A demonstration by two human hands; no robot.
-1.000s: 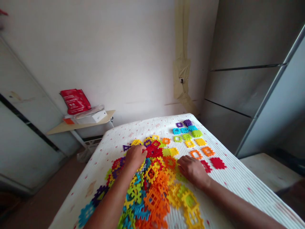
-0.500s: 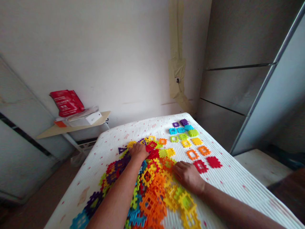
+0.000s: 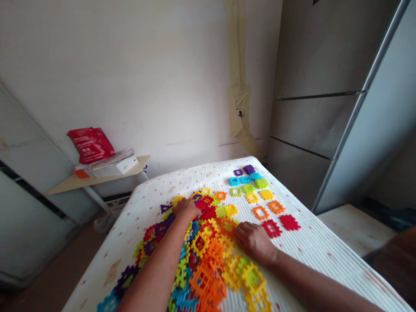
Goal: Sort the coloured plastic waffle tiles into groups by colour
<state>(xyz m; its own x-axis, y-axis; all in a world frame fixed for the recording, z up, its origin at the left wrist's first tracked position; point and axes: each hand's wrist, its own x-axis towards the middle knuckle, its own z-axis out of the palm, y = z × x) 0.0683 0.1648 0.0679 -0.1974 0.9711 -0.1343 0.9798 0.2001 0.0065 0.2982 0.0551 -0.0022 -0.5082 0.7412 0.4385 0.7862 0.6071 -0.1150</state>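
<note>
A heap of colourful plastic interlocking pieces (image 3: 208, 277) spreads over the cloth-covered table. At its far side, my left hand (image 3: 186, 209) reaches down among the pieces, beside a purple one (image 3: 165, 209) and a red one (image 3: 208, 212). Its fingertips are hidden, so its grip does not show. My right hand (image 3: 256, 242) rests at the heap's right edge with curled fingers, close to an orange piece (image 3: 226, 225). Whatever those fingers hold, if anything, is hidden. To the right lie rows grouped by colour: red (image 3: 290, 222), orange (image 3: 276, 207), yellow (image 3: 267, 194), green (image 3: 248, 189), blue (image 3: 234, 181) and purple (image 3: 248, 169).
White ribbed cloth with small red dots (image 3: 325, 268) covers the table. A small side table (image 3: 65, 184) at the left bears a red bag (image 3: 91, 145) and a white box (image 3: 118, 167). A grey cabinet (image 3: 305, 125) stands at the right, and a wall is behind.
The view has shifted slightly. My left hand remains in the far part of the heap and my right hand at its right edge; the rows of pieces look the same.
</note>
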